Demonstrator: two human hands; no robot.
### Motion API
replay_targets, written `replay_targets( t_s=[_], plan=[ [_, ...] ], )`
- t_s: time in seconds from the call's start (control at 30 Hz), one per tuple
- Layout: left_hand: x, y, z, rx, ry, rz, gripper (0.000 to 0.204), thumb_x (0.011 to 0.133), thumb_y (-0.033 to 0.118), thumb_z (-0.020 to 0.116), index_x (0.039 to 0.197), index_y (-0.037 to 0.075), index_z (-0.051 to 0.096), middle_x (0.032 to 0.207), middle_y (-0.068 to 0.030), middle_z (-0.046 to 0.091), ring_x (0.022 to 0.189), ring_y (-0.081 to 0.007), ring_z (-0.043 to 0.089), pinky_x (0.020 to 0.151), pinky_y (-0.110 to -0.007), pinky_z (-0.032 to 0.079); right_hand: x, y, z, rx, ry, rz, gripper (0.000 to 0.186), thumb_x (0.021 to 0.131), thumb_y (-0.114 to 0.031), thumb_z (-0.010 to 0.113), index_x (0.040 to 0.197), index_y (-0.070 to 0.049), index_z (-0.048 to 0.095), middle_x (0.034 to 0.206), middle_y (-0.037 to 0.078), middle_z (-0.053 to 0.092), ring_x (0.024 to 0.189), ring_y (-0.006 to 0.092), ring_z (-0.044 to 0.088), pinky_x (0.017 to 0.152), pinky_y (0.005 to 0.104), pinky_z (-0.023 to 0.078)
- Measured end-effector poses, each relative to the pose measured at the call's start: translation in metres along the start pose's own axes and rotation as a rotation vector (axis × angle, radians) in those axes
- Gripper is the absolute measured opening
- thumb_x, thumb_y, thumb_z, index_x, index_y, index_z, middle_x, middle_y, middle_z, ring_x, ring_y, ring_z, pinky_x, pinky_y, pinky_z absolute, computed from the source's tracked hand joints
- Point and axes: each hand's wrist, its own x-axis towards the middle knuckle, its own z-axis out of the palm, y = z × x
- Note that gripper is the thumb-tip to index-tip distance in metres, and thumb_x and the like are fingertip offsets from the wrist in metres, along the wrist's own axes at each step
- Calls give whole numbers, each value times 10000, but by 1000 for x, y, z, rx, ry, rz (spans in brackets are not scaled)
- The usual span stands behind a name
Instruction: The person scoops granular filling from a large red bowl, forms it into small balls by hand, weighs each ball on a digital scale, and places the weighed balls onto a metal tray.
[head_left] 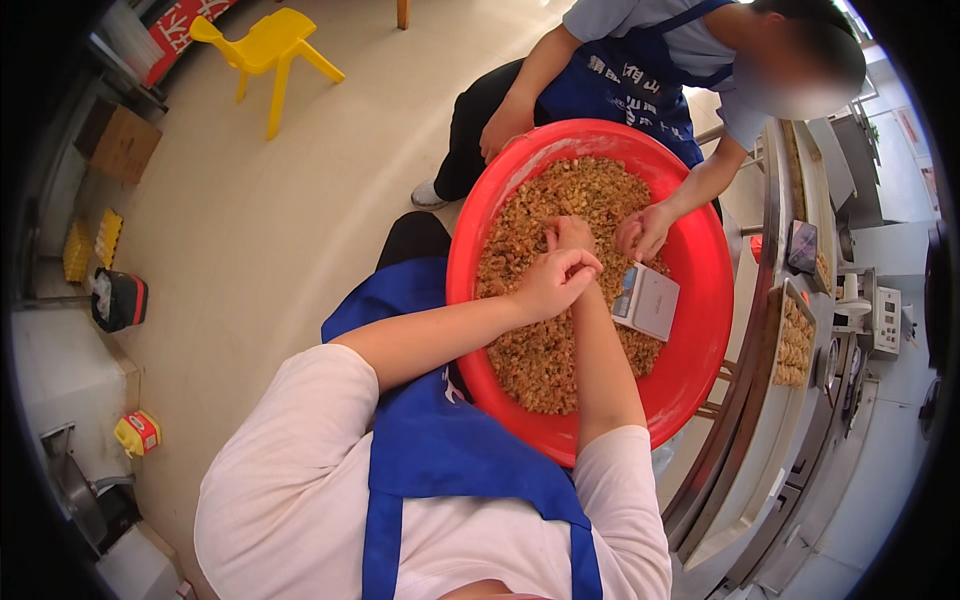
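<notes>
Our white sleeves and blue apron [440,450] fill the lower part of the view, and both forearms reach up over a big red basin [700,330] heaped with brown crumbly filling [540,350]. We have our left hand [552,283] curled into a fist above the filling, its grip closed on a pinch of the mix as far as we can tell. Our right hand [570,235] sits just beyond it, touching the left; we cannot tell whether its fingers are open or closed. Beside our hands, a small white scale [647,300] rests on the filling. Across the basin, another person's hand [642,230] dips into the mix. A tray of shaped pieces [795,345] lies on the machine at right.
</notes>
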Motion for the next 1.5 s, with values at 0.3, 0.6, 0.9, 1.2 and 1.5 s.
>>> replay_targets(
  t_s=[0.3, 0.6, 0.9, 1.2, 1.5],
  plan=[
    [0, -6, 6, -22, 10, 122, 149, 869, 119, 585, 956, 36, 673, 824, -89, 675, 765, -171, 646, 715, -299, 503, -53, -38, -51, 79, -36, -10, 168, 874, -150, 633, 991, -38, 587, 946, 129, 586, 888, 287, 563, 749, 378, 459],
    [-5, 7, 9, -41, -28, -119, 162, 877, 139, 577, 964, 37, 667, 833, -54, 679, 737, -121, 631, 689, -277, 504, -96, -81, -8, 478, 70, 146, 161, 863, -138, 639, 935, -18, 560, 874, 132, 578, 835, 257, 565, 694, 360, 438],
    [-2, -29, 4, -25, -230, -159, 171, 940, 111, 535, 1037, 6, 629, 870, -11, 625, 795, -78, 562, 715, -238, 463, -125, -96, -22, 254, -77, -157, 236, 768, -210, 685, 907, -40, 598, 836, 143, 617, 774, 293, 612, 642, 383, 469],
    [4, -28, -1, -247, -73, -492, 329, 966, 314, 533, 1148, 48, 598, 1013, -52, 634, 923, -140, 568, 835, -299, 466, -127, -64, -49, 398, 46, 355, 235, 791, -251, 650, 887, -36, 636, 811, 157, 630, 755, 333, 638, 628, 428, 508],
    [6, -10, 16, -887, -46, -1177, 614, 951, 627, 350, 1298, 151, 525, 1304, -141, 554, 1208, -297, 521, 1050, -462, 385, -107, -72, -47, 229, 343, 281, 518, 885, -190, 505, 1362, -2, 437, 1386, 232, 447, 1328, 403, 362, 1110, 494, 267]
  ],
)
